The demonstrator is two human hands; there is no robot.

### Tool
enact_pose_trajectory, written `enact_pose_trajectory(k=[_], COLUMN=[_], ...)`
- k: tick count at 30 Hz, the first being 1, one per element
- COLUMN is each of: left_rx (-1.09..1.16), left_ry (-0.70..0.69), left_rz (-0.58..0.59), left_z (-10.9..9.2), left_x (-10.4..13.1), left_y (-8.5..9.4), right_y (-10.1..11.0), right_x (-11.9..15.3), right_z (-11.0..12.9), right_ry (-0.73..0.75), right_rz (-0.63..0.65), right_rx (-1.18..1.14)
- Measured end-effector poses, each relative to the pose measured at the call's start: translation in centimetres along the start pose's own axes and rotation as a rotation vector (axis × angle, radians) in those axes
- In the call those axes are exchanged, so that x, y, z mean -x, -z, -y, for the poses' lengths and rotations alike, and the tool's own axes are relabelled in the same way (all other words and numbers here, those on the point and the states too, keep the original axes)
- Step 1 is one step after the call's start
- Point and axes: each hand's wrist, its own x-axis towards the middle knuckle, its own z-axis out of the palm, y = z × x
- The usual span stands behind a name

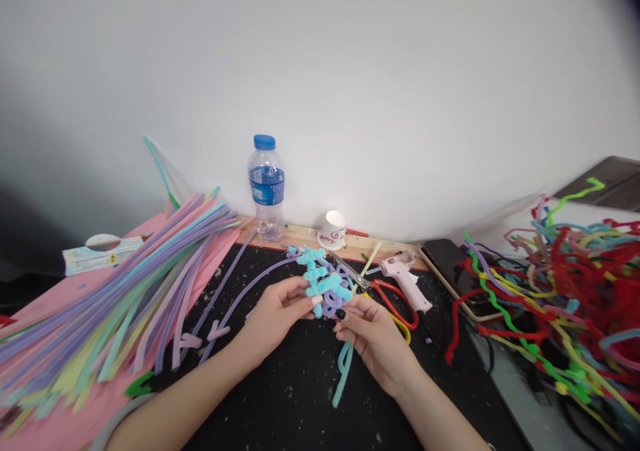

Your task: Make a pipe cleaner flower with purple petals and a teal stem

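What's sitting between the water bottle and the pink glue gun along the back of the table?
In the head view, a white paper cup stands between the water bottle and the glue gun, with scissors lying just before the gun.

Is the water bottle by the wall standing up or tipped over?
Upright: the water bottle stands on its base on the wooden strip, blue cap on top.

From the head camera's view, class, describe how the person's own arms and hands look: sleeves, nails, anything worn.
Both forearms are bare, with no sleeves in view. The left hand has a pale pinkish-white nail showing; the right hand has a dark, black-looking nail. No rings, watch or gloves can be seen.
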Motion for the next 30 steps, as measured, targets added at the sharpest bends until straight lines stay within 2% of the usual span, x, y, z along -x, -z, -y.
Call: enact_pose_trajectory(k=[10, 16, 21, 27, 30], left_rx=[-0.022, -0.058, -0.085, -0.029, 0.001], left_ry=[0.027, 0.009, -0.035, 0.004, 0.0], left_rz=[0.055, 0.013, 0.003, 0.053, 0.041], left_z=[0.08, 0.45, 0.89, 0.75, 0.49], left_x=[-0.01, -0.06, -0.24, -0.34, -0.28], left_y=[0.09, 0.19, 0.47, 0.4, 0.32], right_y=[-0.06, 0.21, 0.45, 0.45, 0.35], right_x=[0.13, -0.23, -0.31, -0.28, -0.22], right_z=[-0.29, -0.44, -0.47, -0.41, -0.32], right_ry=[0.0, 0.01, -0.041, -0.13, -0.141], right_rz=[0.006, 0.048, 0.057, 0.066, 0.072], right_rx=[0.014, 0.086, 0.115, 0.183, 0.188])
